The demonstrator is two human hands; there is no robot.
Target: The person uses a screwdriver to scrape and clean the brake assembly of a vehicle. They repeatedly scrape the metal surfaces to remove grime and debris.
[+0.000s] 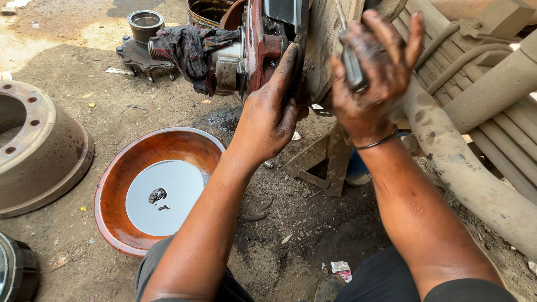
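Head view: brake assembly (263, 47), red-brown and greasy, sits exposed on the axle end at the top of frame, raised off the ground; its drum is off, and a rusty brake drum (39, 151) lies mouth-up on the dirt at left; judged from this, stripping is done and work on the bare assembly is in progress, with refitting not begun. Left hand (267, 114) reaches up, palm flat against the assembly's edge, fingers (286, 64) pressed together and extended upward. Right hand (372, 78) is raised beside it, fingers curled round a grey metal tool (352, 64), outer fingers spread. A dark rag (187, 47) drapes the hub; an orange basin (114, 190) holding pale liquid rests on the ground below.
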